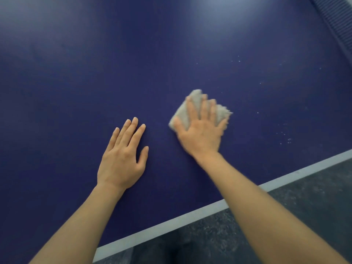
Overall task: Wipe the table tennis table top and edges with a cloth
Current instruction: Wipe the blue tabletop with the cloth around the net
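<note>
The step in hand appears to be wiping the table top; the edges come afterwards, judging by the cloth's position well inside the white edge line point(190, 216) that runs from lower left to right of the frame. The right hand point(202, 130) lies flat, fingers spread and nearly straight, pressing a folded pale cloth point(194, 100) against the dark blue table tennis table point(76, 73) just right of frame centre; the cloth shows beyond the fingertips and at both sides of the palm. The hand is motion-blurred, consistent with a stroke under way. The left hand point(122, 159) rests flat on the surface at centre left, fingers extended, holding nothing, probably as a brace. White specks point(285, 136) are scattered to the right of the cloth. The next move likely calls for carrying the cloth rightward over these specks with even downward pressure. The net point(335, 21) occupies the upper right corner.
</note>
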